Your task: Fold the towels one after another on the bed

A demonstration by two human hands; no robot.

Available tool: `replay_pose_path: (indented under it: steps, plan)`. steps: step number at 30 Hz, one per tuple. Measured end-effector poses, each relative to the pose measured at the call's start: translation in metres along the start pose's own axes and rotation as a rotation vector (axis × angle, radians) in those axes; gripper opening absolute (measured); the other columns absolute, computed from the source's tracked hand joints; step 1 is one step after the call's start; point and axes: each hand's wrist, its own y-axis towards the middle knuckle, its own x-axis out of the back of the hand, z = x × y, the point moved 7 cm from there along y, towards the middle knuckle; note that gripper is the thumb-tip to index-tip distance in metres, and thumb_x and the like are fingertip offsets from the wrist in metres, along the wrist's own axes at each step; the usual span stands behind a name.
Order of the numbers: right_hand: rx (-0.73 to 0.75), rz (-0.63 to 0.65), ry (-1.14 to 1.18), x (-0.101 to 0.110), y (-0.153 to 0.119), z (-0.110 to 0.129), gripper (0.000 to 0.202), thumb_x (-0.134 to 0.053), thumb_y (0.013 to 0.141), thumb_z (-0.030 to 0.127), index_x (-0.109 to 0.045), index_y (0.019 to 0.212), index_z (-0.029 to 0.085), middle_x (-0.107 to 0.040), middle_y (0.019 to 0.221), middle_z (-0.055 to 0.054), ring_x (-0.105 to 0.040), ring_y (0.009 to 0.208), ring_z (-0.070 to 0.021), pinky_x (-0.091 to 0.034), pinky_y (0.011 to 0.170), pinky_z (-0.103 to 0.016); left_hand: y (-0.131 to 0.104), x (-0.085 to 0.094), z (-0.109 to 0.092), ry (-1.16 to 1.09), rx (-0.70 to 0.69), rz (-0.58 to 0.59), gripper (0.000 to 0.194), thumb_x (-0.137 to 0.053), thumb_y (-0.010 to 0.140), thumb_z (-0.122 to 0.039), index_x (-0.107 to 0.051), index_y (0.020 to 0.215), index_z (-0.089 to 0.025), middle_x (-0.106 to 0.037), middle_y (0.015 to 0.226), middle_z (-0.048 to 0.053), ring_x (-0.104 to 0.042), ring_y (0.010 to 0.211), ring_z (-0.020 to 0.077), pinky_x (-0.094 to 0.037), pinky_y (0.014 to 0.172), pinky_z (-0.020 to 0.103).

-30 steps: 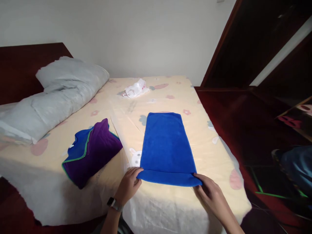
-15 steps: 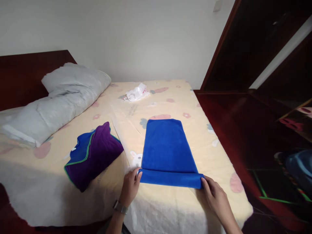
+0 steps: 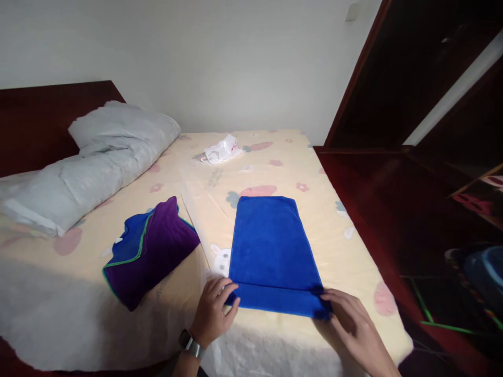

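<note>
A blue towel [image 3: 273, 241] lies on the bed, its near edge folded over into a flat band. At the left end of that band is my left hand [image 3: 216, 309], fingers spread, fingertips resting on the cloth. My right hand [image 3: 353, 324] is at the right end, its fingers apart and its fingertips touching the corner. To the left lies a crumpled purple and blue cloth [image 3: 157, 251] with green edging.
A grey quilt [image 3: 106, 152] is heaped at the left by a dark headboard [image 3: 47, 115]. A white plastic bag [image 3: 222, 150] sits near the wall. The bed's right edge drops to a dark red floor [image 3: 365, 199], with items at far right.
The folded band has been laid flatter and slightly nearer to me. Both hands have loosened from pinching its ends, and their fingers have spread.
</note>
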Motion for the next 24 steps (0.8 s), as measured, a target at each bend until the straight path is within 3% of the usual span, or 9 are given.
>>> replay_pose_path:
  steps: [3,6,10,14,20,22,24]
  plan:
    - [0.002,0.151,-0.025,-0.014,0.000,-0.005,0.043,-0.061,0.083,0.032,-0.061,0.126,0.031,-0.060,0.136,-0.004,-0.058,0.123,-0.0274,-0.051,0.101,-0.046,0.001,-0.013,-0.002,-0.050,-0.017,0.184,0.048,-0.062,0.077,-0.013,-0.063,0.123,-0.026,-0.065,0.121,0.008,-0.059,0.115,0.0288,-0.050,0.102,0.047]
    - [-0.050,0.136,0.002,-0.018,0.003,-0.012,0.044,-0.059,0.085,0.034,-0.060,0.129,0.028,-0.062,0.133,-0.007,-0.059,0.122,-0.0282,-0.050,0.102,-0.049,0.002,-0.019,0.008,-0.102,0.050,0.235,0.060,-0.054,0.070,-0.004,-0.062,0.125,-0.028,-0.063,0.126,0.007,-0.058,0.120,0.0273,-0.050,0.105,0.046]
    - [-0.213,0.077,0.128,-0.019,0.007,-0.023,0.040,-0.052,0.093,0.044,-0.059,0.128,0.027,-0.067,0.126,-0.007,-0.063,0.116,-0.0261,-0.053,0.099,-0.044,0.000,-0.022,0.027,-0.218,0.169,0.207,0.049,-0.048,0.081,-0.005,-0.063,0.122,-0.028,-0.064,0.127,0.006,-0.059,0.120,0.0234,-0.053,0.103,0.042]
    - [-0.356,0.021,0.194,-0.017,0.006,-0.027,0.040,-0.050,0.093,0.055,-0.065,0.116,0.026,-0.071,0.117,-0.008,-0.066,0.110,-0.0268,-0.054,0.096,-0.043,-0.001,-0.020,0.039,-0.317,0.302,0.109,0.026,-0.048,0.097,-0.029,-0.062,0.119,-0.025,-0.069,0.117,0.009,-0.066,0.109,0.0230,-0.057,0.094,0.039]
    - [-0.405,-0.070,0.190,-0.008,-0.003,-0.027,0.048,-0.048,0.091,0.061,-0.067,0.113,0.024,-0.073,0.112,-0.009,-0.067,0.105,-0.0285,-0.055,0.093,-0.043,-0.002,-0.016,0.039,-0.330,0.414,-0.004,0.035,-0.039,0.102,-0.044,-0.058,0.125,-0.024,-0.072,0.094,0.006,-0.070,0.082,0.0203,-0.059,0.076,0.033]
    - [-0.413,-0.032,0.168,-0.009,-0.007,-0.030,0.049,-0.047,0.090,0.062,-0.068,0.111,0.023,-0.074,0.110,-0.009,-0.068,0.104,-0.0285,-0.055,0.093,-0.043,-0.004,-0.019,0.039,-0.298,0.409,0.012,0.036,-0.039,0.102,-0.045,-0.057,0.126,-0.024,-0.071,0.085,0.004,-0.069,0.073,0.0196,-0.058,0.069,0.031]
    - [-0.429,0.040,0.138,-0.014,-0.010,-0.034,0.049,-0.048,0.090,0.062,-0.069,0.110,0.023,-0.075,0.106,-0.008,-0.069,0.100,-0.0283,-0.055,0.090,-0.043,-0.007,-0.023,0.038,-0.223,0.357,0.043,0.034,-0.043,0.101,-0.044,-0.059,0.123,-0.024,-0.071,0.083,0.004,-0.070,0.075,0.0211,-0.058,0.071,0.033]
